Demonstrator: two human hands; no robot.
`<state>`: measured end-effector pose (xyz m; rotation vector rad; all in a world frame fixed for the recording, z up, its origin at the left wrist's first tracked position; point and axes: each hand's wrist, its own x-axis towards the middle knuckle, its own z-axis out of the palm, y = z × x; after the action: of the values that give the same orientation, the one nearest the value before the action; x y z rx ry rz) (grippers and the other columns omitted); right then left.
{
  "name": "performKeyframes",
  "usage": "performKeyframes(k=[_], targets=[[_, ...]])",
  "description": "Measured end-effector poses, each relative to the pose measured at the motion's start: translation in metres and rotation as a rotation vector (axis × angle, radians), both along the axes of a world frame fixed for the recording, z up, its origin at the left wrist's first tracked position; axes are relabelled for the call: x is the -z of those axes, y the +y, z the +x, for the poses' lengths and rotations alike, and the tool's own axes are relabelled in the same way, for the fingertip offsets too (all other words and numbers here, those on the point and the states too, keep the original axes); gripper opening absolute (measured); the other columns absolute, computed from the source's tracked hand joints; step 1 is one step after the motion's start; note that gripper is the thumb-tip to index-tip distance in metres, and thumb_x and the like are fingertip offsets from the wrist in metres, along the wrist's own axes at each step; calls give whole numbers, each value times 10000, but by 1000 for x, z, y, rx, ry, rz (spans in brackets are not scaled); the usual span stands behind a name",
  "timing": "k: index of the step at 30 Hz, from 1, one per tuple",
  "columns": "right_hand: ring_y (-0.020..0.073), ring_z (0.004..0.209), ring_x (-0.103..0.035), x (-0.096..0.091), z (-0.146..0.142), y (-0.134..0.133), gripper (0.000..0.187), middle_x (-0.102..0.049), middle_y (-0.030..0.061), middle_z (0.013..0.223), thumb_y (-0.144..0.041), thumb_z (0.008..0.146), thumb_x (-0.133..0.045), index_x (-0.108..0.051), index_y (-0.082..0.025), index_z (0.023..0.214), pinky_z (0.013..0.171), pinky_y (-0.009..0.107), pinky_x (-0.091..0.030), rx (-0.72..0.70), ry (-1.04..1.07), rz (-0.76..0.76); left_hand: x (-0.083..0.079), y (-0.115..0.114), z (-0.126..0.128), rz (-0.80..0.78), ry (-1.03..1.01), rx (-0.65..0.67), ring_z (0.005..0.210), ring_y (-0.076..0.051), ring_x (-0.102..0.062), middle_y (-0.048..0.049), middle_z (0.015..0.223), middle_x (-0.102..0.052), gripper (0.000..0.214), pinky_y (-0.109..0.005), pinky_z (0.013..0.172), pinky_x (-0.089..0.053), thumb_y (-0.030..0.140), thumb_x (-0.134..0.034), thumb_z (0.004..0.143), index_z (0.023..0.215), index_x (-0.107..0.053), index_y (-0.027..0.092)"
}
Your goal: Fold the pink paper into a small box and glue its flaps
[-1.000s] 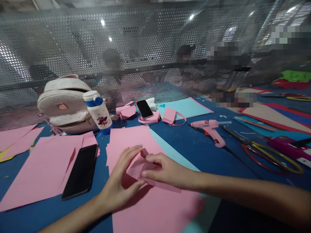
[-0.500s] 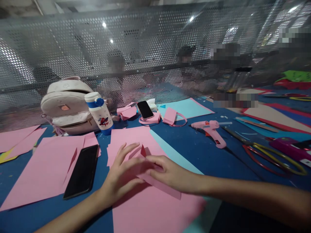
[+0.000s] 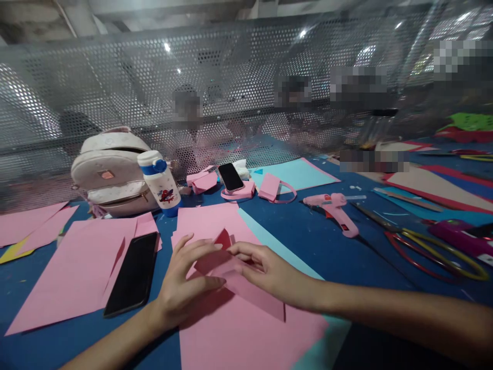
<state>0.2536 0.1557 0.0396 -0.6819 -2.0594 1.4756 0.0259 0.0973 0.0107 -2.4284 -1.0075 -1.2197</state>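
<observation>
A folded piece of pink paper (image 3: 252, 295) is held between my two hands above larger pink sheets (image 3: 246, 334). My right hand (image 3: 275, 270) pinches its upper right side, thumb in front and fingers behind. On its left side, my left hand (image 3: 187, 280) grips it with the thumb low and the fingers curved over the top. One small flap (image 3: 223, 239) of the paper stands up between the hands, darker pink in tone. Parts of the fold are hidden by my fingers. Under the pink sheets lies a light blue sheet (image 3: 269, 241).
A black phone (image 3: 133, 275) lies on pink sheets at left, below a white backpack (image 3: 115, 169) and a bottle (image 3: 164, 187). Small pink paper bags (image 3: 269, 187) and another phone (image 3: 230, 177) sit behind. Rightward are a pink glue gun (image 3: 335, 208) and scissors (image 3: 431, 252).
My left hand has shifted slightly left and down, showing more of the folded paper. The standing flap has opened out wider. My right hand keeps its pinch, and the view has tilted slightly.
</observation>
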Motion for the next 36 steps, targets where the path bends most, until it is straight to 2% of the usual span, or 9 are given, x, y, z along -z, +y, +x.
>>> performKeyframes(k=[3, 8, 12, 15, 18, 22, 25, 29, 36], targets=[[168, 952, -644, -2, 3, 1, 273, -696, 32, 1041, -182, 941, -534, -667, -205, 1178, 846, 270, -482, 2, -27, 51, -3, 1, 0, 1, -42, -26, 1212, -240, -583, -38, 1339, -594, 122, -533, 1149, -352, 165, -702, 883, 882, -724, 285], [181, 970, -647, -7, 6, 1, 259, -717, 32, 1028, -180, 967, -509, -704, -208, 1135, 864, 275, -457, -44, -73, 165, -9, 0, 1, -55, -64, -46, 1233, -262, -573, -64, 1344, -586, 108, -550, 1150, -350, 144, -697, 872, 876, -695, 252], [221, 1008, -654, -8, 7, -2, 277, -730, 72, 1084, -337, 986, -539, -706, -198, 1158, 883, 314, -460, -26, -126, 272, -9, -1, 1, -85, -90, -58, 1260, -272, -548, -70, 1366, -568, 118, -555, 1156, -340, 127, -669, 879, 879, -690, 242], [277, 1095, -633, -8, 8, -3, 430, -709, 109, 1196, -468, 886, -682, -687, -189, 1214, 930, 361, -458, -19, -182, 388, -9, -1, 1, -96, -94, -69, 1265, -277, -535, -73, 1377, -548, 141, -569, 1154, -330, 105, -662, 875, 896, -681, 244], [286, 1108, -625, -9, 9, -2, 440, -706, 116, 1198, -356, 832, -740, -679, -179, 1230, 964, 384, -449, -38, -245, 513, -9, -1, 2, -84, -89, -72, 1273, -280, -520, -80, 1381, -530, 155, -578, 1158, -307, 91, -660, 871, 911, -662, 241], [222, 991, -638, -15, 9, 1, 325, -726, 74, 1057, -173, 865, -655, -703, -212, 1185, 913, 343, -453, -75, -249, 686, -10, 0, 5, -55, -99, -79, 1266, -288, -515, -95, 1369, -530, 135, -591, 1142, -309, 95, -652, 881, 904, -641, 228], [199, 912, -635, -19, 11, 4, 203, -726, 64, 974, -218, 950, -597, -725, -209, 1107, 847, 326, -449, -47, -238, 811, -12, 0, 6, -31, -106, -81, 1263, -288, -514, -110, 1354, -536, 128, -581, 1131, -314, 87, -652, 884, 900, -631, 212], [197, 923, -636, -23, 14, 8, 180, -740, 71, 959, -226, 994, -560, -732, -182, 1021, 848, 333, -427, -21, -284, 922, -13, 2, 6, -14, -101, -85, 1281, -272, -497, -117, 1335, -535, 149, -538, 1149, -304, 85, -666, 881, 951, -618, 208], [203, 941, -649, -27, 17, 13, 179, -754, 55, 996, -194, 995, -566, -730, -173, 1065, 847, 342, -410, -34, -264, 969, -11, 5, 4, -3, -79, -123, 1269, -264, -504, -99, 1334, -538, 165, -527, 1160, -289, 119, -718, 867, 965, -640, 226]])
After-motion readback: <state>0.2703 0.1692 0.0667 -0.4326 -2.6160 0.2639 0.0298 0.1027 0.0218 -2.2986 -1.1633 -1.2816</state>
